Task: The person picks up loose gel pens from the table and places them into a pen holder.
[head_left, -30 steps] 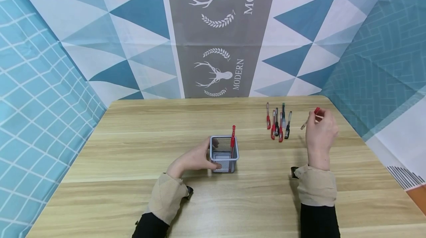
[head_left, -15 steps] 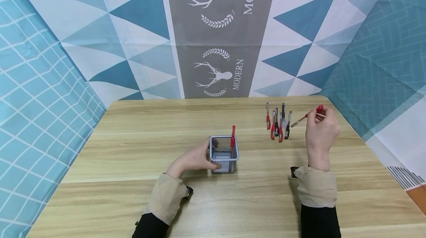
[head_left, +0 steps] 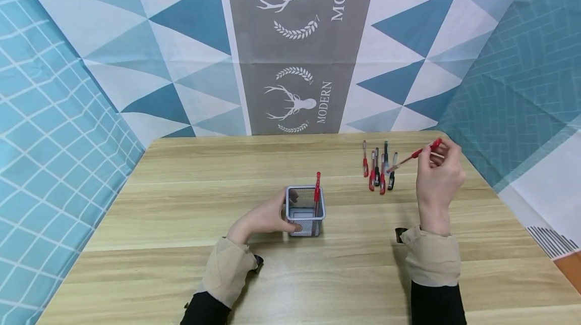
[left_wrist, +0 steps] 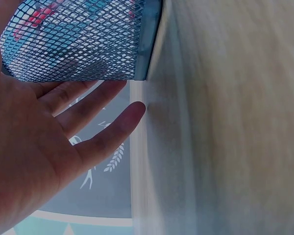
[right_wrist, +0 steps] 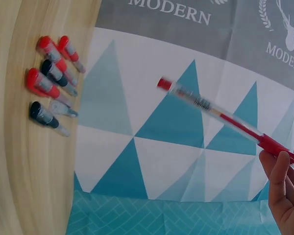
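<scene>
My left hand [head_left: 265, 215] holds a grey wire-mesh pen holder [head_left: 305, 227] on the table, thumb across its front and fingers round its back. In the left wrist view the palm [left_wrist: 34, 152] lies along the mesh wall [left_wrist: 88, 49], lower fingers stretched out. One red pen [head_left: 317, 191] leans upright inside the holder. To the right, my right hand [head_left: 439, 178] pinches another red pen [head_left: 415, 154] above the table. Its clear barrel [right_wrist: 230, 121] slants out from the fingertips [right_wrist: 280, 169] in the right wrist view, and its far end overlaps the loose pens in the head view.
Several capped pens, among them a red pen [head_left: 365, 166] and a black pen [head_left: 392, 176], lie in a loose group at the back right of the wooden table [head_left: 204, 173]. A patterned cloth [head_left: 299, 47] hangs behind the table's back edge.
The pen in my right hand has slid out and swung up to the left, so more of it shows between the fingers. My left hand and the pen holder have stayed put.
</scene>
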Available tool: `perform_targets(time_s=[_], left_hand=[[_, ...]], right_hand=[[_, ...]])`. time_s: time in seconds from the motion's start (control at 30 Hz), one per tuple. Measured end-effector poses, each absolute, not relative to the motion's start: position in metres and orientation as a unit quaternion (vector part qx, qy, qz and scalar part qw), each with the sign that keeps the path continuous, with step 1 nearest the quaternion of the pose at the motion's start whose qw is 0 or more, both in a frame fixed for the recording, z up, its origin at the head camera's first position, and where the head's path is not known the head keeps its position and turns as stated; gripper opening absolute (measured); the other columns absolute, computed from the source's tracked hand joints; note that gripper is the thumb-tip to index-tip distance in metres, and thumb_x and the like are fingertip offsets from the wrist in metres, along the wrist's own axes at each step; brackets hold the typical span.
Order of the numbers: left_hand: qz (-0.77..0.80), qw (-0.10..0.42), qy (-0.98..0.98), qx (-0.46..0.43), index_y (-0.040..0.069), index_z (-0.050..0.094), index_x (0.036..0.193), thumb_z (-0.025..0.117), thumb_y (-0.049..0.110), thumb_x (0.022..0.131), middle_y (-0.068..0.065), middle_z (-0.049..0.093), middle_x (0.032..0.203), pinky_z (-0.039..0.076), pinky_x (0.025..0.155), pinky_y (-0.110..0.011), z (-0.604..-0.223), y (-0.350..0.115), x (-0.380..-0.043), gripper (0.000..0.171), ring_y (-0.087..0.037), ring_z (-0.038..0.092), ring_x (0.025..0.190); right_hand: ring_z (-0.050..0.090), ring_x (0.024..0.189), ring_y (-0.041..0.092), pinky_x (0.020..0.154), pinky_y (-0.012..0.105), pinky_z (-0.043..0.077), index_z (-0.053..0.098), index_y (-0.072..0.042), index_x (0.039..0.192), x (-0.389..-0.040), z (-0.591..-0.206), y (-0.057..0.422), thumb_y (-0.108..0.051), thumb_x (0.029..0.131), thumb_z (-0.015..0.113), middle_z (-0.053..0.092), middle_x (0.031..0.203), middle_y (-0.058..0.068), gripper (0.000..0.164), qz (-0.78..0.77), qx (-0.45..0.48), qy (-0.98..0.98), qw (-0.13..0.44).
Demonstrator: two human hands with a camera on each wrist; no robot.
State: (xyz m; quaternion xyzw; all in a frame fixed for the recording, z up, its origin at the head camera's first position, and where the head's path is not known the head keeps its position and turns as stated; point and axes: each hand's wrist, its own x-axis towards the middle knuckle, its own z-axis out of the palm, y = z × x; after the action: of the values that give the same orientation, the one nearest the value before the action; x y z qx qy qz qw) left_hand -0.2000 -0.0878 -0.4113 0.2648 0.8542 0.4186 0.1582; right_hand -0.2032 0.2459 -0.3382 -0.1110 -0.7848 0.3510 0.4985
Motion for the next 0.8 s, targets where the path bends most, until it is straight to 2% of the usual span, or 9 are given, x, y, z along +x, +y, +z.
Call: perform_targets(time_s=[0.07,0.13,0.3,0.57,0.8], left_hand=[[0.419,0.159,0.854,0.264,0.011,0.039,0.120,0.079,0.027,0.064,-0.010,0.055,0.111,0.043,0.089,-0.035,-0.412,-0.088,-0.200,0.071,-0.023,0.054,0.100],[0.421,0.160,0.852,0.265,0.011,0.039,0.120,0.079,0.027,0.064,-0.010,0.055,0.112,0.043,0.089,-0.035,-0.412,-0.088,-0.200,0.071,-0.023,0.054,0.100],[0.429,0.163,0.847,0.269,0.011,0.039,0.120,0.079,0.025,0.064,-0.011,0.055,0.112,0.043,0.090,-0.034,-0.412,-0.088,-0.201,0.071,-0.023,0.055,0.100],[0.433,0.160,0.844,0.274,0.011,0.039,0.121,0.079,0.024,0.064,-0.010,0.055,0.113,0.043,0.089,-0.034,-0.414,-0.088,-0.201,0.071,-0.023,0.055,0.101],[0.434,0.160,0.844,0.272,0.010,0.039,0.120,0.079,0.024,0.064,-0.011,0.053,0.112,0.043,0.089,-0.034,-0.414,-0.088,-0.201,0.070,-0.025,0.054,0.101]], right_hand=[[0.047,0.073,-0.021,0.068,0.000,0.040,0.055,-0.009,0.117,-0.201,-0.336,0.243,-0.022,0.089,0.052,0.067,0.095,0.013,0.031,0.359,-0.107,-0.782,0.498],[0.042,0.072,-0.026,0.068,0.001,0.041,0.054,-0.014,0.120,-0.199,-0.334,0.241,-0.024,0.089,0.053,0.067,0.096,0.012,0.032,0.366,-0.104,-0.779,0.498],[0.044,0.070,-0.024,0.067,0.002,0.042,0.056,-0.016,0.118,-0.196,-0.329,0.234,-0.024,0.087,0.058,0.068,0.095,0.010,0.032,0.380,-0.089,-0.769,0.506],[0.049,0.068,-0.022,0.066,0.002,0.042,0.058,-0.010,0.115,-0.190,-0.323,0.222,-0.026,0.086,0.060,0.067,0.091,0.017,0.034,0.402,-0.035,-0.756,0.516],[0.052,0.066,-0.019,0.061,0.004,0.044,0.058,-0.009,0.116,-0.187,-0.319,0.210,-0.020,0.085,0.062,0.067,0.088,0.017,0.033,0.438,-0.008,-0.749,0.497]])
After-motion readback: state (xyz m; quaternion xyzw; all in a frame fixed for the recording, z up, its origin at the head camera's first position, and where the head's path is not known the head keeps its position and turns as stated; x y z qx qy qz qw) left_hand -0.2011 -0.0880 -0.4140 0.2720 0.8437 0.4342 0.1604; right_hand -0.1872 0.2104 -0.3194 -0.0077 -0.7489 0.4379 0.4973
